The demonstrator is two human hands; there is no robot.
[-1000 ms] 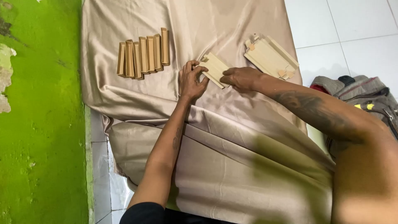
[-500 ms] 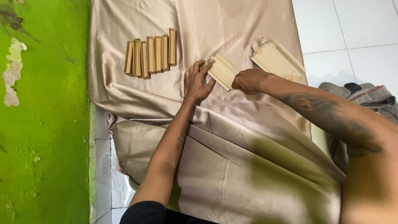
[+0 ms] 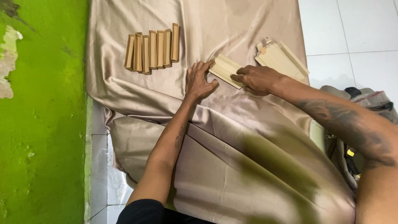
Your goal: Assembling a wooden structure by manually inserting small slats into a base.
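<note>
Pressing down on a small pale flat wooden slat bundle [image 3: 225, 70], both hands work at the middle of the shiny beige satin cloth [image 3: 232, 166] spread over the floor. The left hand [image 3: 199, 81] has fingers [image 3: 203, 66] spread, tips touching the bundle's near-left edge w/o closing on it. The right hand [image 3: 257, 79] lies flat on its right end, fingers narrow, pinning rather than gripping, though the underside contact is prob. hidden. A row of tan upright wooden blocks [image 3: 152, 49] stands well apart to the left; a second pale stack of long wooden strips [image 3: 282, 60] lies just beside the right hand. To do this well: keep both palms low, square the edges evenly, avoid dragging cloth into wrinkles. Green painted wall [image 3: 41, 124] at left, white floor tiles [image 3: 352, 29] at right.
</note>
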